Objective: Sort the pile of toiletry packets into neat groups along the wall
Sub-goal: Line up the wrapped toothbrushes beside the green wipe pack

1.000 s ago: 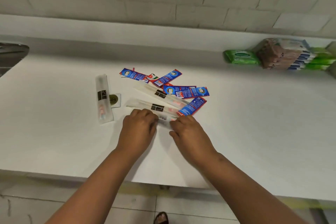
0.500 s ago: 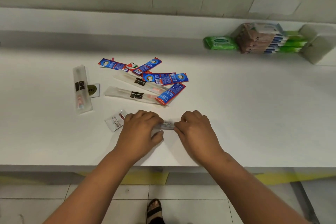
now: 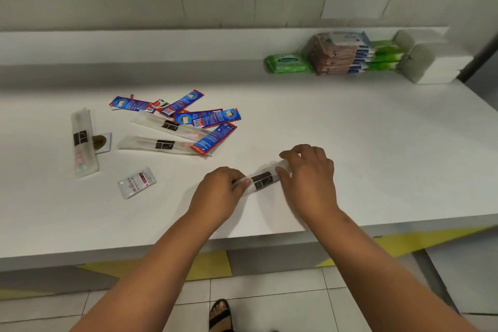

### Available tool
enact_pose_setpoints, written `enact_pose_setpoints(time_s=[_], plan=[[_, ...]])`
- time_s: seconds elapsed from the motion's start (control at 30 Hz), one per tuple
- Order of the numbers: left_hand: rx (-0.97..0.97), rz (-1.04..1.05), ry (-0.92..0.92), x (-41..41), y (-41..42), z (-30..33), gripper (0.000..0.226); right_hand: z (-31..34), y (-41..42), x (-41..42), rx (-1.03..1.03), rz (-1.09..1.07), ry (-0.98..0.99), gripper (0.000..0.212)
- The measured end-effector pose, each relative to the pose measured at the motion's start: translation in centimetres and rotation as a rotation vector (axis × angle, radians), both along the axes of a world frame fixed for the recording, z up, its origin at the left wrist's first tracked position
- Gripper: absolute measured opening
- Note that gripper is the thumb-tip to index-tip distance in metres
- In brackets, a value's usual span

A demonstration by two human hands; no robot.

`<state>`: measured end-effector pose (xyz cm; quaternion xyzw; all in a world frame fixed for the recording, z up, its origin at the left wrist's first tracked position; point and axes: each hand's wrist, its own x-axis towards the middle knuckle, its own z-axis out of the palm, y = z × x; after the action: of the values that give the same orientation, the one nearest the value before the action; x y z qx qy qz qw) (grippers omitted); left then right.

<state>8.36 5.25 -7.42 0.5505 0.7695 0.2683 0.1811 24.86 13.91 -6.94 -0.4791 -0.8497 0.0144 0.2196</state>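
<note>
A clear toothbrush packet with a dark label (image 3: 262, 180) is held between both hands just above the white counter (image 3: 350, 148). My left hand (image 3: 218, 193) pinches its left end and my right hand (image 3: 308, 172) grips its right end. Up and to the left lies the pile: several blue and red toothpaste sachets (image 3: 207, 118) over two clear toothbrush packets (image 3: 161, 144). Another toothbrush packet (image 3: 83, 143) lies apart at the left beside a small gold-labelled sachet (image 3: 101, 142). A white sachet (image 3: 137, 182) sits alone left of my left hand.
Along the wall at the back right stand a green wipes pack (image 3: 288, 64), a stack of brown and blue packets (image 3: 341, 54), green packs (image 3: 386, 58) and white tissue blocks (image 3: 428, 59). The counter's front edge runs just below my wrists.
Both hands drew a toothbrush packet out of the pile toward the front edge, then carried it right, tilted. The white sachet was uncovered at the left.
</note>
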Motion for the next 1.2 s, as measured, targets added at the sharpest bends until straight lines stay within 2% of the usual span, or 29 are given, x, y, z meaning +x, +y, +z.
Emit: enact_pose_setpoints(time_s=[0.1,0.2,0.37,0.53,0.67,0.8,1.03,1.2], plan=[[0.004,0.095,-0.091,1.4,1.1,-0.2,0.017,-0.7,-0.3,0.7,-0.028,-0.056,0.041,0.022],[0.007,0.076,0.003,2.2,1.7,-0.6,0.012,-1.6,-0.3,0.7,-0.131,-0.049,0.001,0.03],[0.024,-0.026,0.083,1.8,2.7,-1.3,0.012,-2.1,0.5,-0.2,-0.179,-0.046,-0.011,0.043],[0.05,-0.171,0.033,0.0,2.9,-1.6,0.044,-2.0,2.2,-1.6,-0.302,-0.03,-0.012,0.045],[0.047,-0.317,0.152,-1.3,3.1,-1.8,0.047,-2.0,4.0,-2.8,-0.368,0.022,0.002,0.044],[0.079,-0.338,0.262,-2.5,3.8,-2.6,0.055,-1.9,5.1,-3.8,-0.397,0.034,0.018,0.044],[0.125,-0.356,0.29,-2.9,7.0,-3.4,0.057,-1.2,7.8,-5.3,-0.422,0.047,-0.049,0.048],[0.053,-0.323,0.293,-2.5,9.1,-3.5,0.067,-1.5,10.4,-5.6,-0.401,0.07,-0.06,0.047]])
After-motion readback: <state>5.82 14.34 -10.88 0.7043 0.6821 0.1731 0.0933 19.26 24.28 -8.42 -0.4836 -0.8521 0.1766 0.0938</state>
